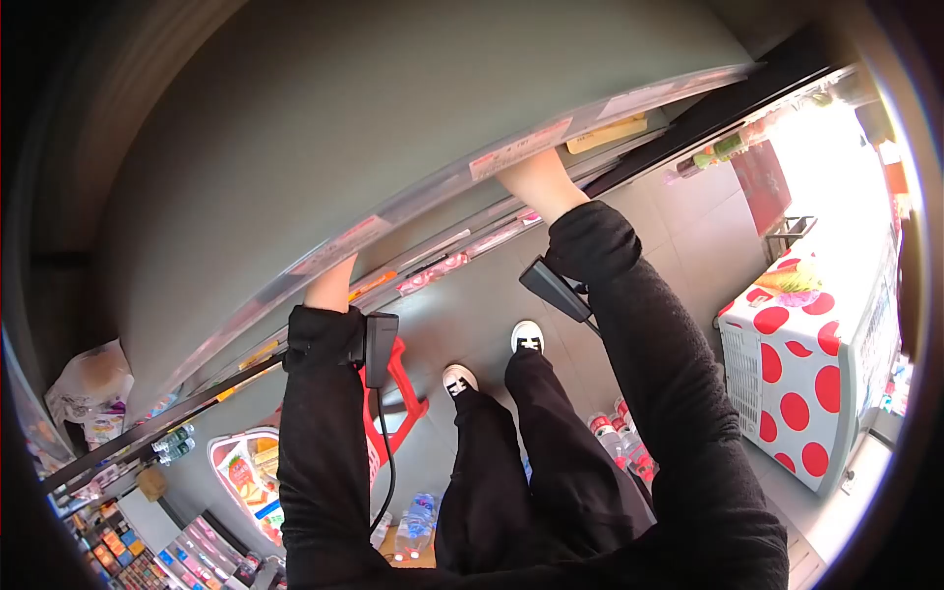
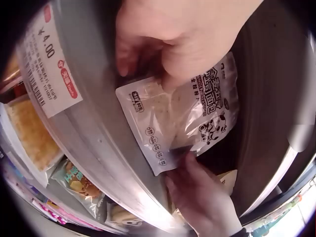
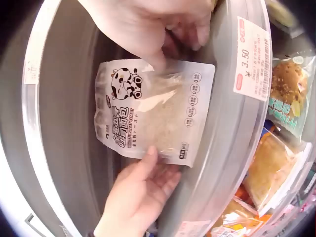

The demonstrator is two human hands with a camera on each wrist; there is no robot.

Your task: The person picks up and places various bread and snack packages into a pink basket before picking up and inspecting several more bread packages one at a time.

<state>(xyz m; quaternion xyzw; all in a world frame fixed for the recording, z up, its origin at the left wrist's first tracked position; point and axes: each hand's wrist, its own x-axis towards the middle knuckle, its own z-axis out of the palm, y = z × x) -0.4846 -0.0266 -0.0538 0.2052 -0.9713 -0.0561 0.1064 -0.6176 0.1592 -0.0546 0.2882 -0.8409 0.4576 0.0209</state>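
A clear and white bread package (image 2: 185, 113) with a cartoon cow (image 3: 123, 81) is held flat between both hands on a grey shelf. My left hand (image 2: 182, 42) pinches one side edge, its thumb on the front; the right wrist view shows this hand (image 3: 138, 190) with fingers behind the package. On the opposite side, my right hand (image 3: 158, 24) grips the edge, and its thumb shows on the package in the left wrist view, at the hand (image 2: 202, 192). From the head view, the left hand (image 1: 332, 285) and right hand (image 1: 546, 185) reach in below the upper shelf's edge, fingers hidden.
Price labels (image 2: 49, 61) (image 3: 252, 59) line the clear shelf rail. Other packaged breads (image 3: 271, 173) lie on a neighbouring shelf. A red basket (image 1: 398, 393), water bottles (image 1: 418, 521) and a red-dotted freezer (image 1: 787, 393) stand on the floor around the person.
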